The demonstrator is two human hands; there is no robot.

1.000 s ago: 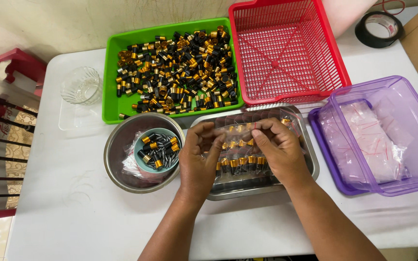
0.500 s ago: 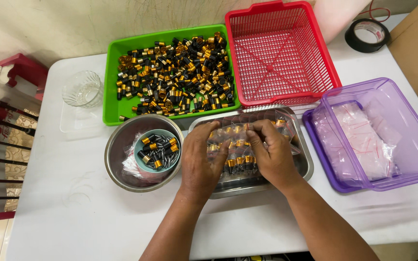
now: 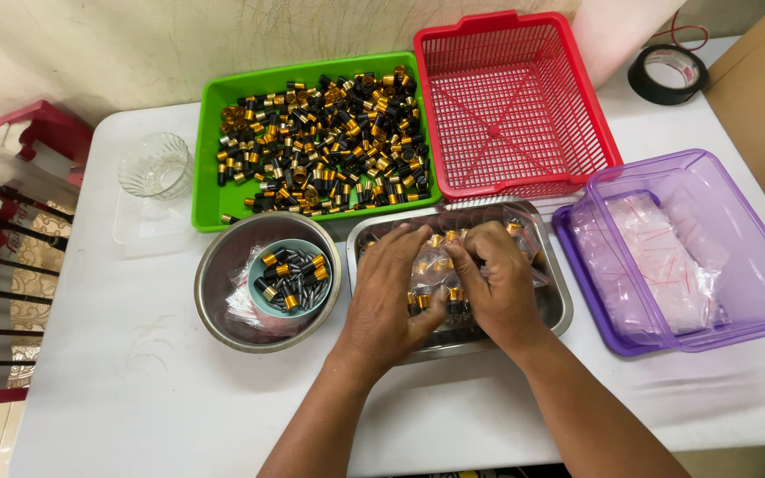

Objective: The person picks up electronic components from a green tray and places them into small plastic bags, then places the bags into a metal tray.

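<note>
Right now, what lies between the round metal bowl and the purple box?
In the head view, the rectangular metal tray lies between them, with both hands, left hand and right hand, on small bagged parts inside.

Both hands, left hand [image 3: 391, 296] and right hand [image 3: 493, 283], rest in the steel tray [image 3: 560, 301] at table centre. Left of it: bowl [image 3: 214, 296] containing a cup [image 3: 263, 305]. Behind: parts tray [image 3: 210, 190] and basket [image 3: 511, 97]. Right: lidded box [image 3: 754, 265].

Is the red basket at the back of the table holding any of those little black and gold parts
No, the red basket shows only its bare mesh floor, while the loose black and gold parts fill the green tray beside it.
</note>
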